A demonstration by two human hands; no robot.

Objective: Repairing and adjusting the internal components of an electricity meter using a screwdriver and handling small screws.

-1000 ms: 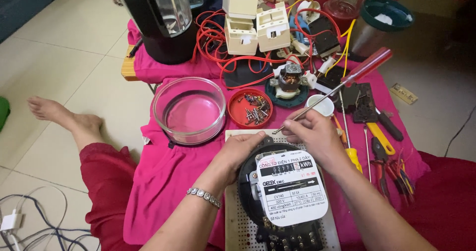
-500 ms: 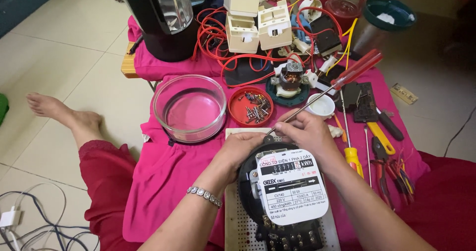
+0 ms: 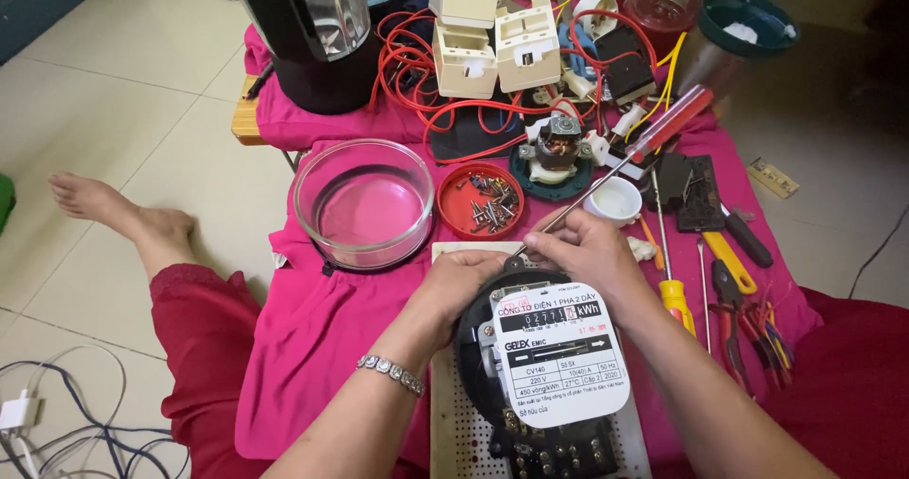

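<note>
A round black electricity meter (image 3: 559, 365) with a white dial plate lies on a perforated white board (image 3: 445, 413) in front of me. My left hand (image 3: 464, 285) rests on the meter's upper left rim, steadying it. My right hand (image 3: 587, 252) pinches the thin shaft of a long red-handled screwdriver (image 3: 653, 138). Its tip sits at the meter's top edge, and the handle slants up to the right.
A clear glass bowl (image 3: 365, 204) and a red lid of screws (image 3: 480, 200) stand just beyond the meter. Further back are a black blender base (image 3: 317, 39), beige sockets (image 3: 492, 39), red wires and a small motor (image 3: 554, 148). Pliers and screwdrivers (image 3: 739, 290) lie at right.
The screwdriver's tip has come down to the meter's top edge and my right hand has slid lower along the shaft. My left hand stays on the rim.
</note>
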